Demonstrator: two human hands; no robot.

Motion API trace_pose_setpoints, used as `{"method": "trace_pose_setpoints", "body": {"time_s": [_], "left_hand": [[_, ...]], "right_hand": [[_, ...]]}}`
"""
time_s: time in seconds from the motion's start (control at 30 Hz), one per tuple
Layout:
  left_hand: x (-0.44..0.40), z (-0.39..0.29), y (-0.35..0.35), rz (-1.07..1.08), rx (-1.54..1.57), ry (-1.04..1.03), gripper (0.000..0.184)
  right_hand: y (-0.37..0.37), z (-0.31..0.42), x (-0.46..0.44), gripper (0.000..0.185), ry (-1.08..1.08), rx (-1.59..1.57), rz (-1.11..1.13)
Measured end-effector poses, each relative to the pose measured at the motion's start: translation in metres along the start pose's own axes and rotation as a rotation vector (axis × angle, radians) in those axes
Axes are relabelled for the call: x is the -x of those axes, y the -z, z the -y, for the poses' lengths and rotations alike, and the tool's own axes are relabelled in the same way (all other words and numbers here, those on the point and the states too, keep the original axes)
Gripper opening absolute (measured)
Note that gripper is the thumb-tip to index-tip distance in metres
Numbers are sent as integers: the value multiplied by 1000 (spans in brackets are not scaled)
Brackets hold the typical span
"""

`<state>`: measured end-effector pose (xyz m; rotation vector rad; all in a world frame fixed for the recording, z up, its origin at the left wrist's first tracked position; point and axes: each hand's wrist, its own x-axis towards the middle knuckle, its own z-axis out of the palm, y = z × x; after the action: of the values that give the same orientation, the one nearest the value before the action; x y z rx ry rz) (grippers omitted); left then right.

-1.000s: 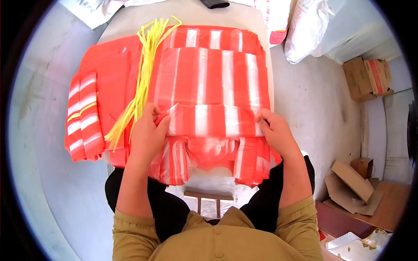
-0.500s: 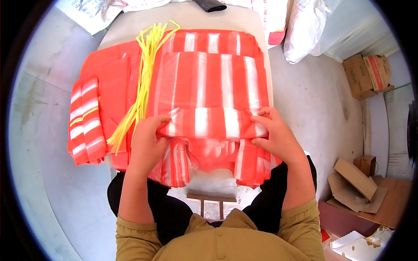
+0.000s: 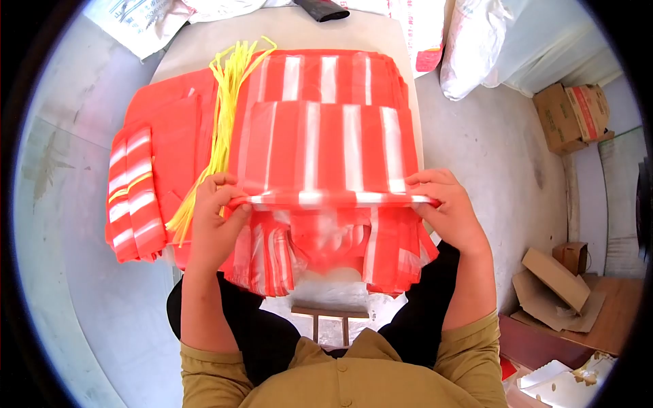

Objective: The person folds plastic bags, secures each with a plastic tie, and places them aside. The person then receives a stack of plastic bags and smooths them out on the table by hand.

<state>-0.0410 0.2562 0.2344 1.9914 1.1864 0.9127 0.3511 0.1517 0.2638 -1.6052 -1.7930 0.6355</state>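
Observation:
A stack of red-and-white striped plastic bags (image 3: pixel 333 146) lies in front of me, handle ends towards my lap. My left hand (image 3: pixel 216 217) pinches the left end of a narrow fold across the top bag, thumb below and fingers above. My right hand (image 3: pixel 452 207) pinches the fold's right end in the same way. The fold is stretched straight between both hands. Left of the stack lies a bunch of yellow plastic strips (image 3: pixel 228 112). A folded striped bundle (image 3: pixel 132 194) with a yellow strip around it rests at the far left.
Plain red plastic (image 3: pixel 173 129) lies under the yellow strips and bundle. The table (image 3: pixel 258 30) shows behind the stack, with a black object (image 3: pixel 323 9) at its far edge. White sacks (image 3: pixel 473 47) stand beyond. Cardboard boxes (image 3: pixel 571 119) are on the right.
The wide folded band has become a narrow, taut fold. My hands have moved farther apart, and the top bag's far edge has come closer to me.

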Motion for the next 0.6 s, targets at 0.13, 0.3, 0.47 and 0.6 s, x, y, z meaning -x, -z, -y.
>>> {"method": "trace_pose_setpoints", "body": {"time_s": [0.13, 0.3, 0.47, 0.6], "left_hand": [[1, -3, 1, 60, 483, 313, 5], [-10, 1, -15, -17, 338, 423, 9], [-16, 12, -23, -64, 185, 387, 14], [-18, 19, -26, -87, 151, 413, 15]], "right_hand": [[9, 1, -4, 15, -541, -506, 89], [-19, -11, -20, 22, -522, -422, -104], [-31, -14, -28, 31, -520, -358, -188], [-43, -31, -30, 35, -470, -260, -224]]}}
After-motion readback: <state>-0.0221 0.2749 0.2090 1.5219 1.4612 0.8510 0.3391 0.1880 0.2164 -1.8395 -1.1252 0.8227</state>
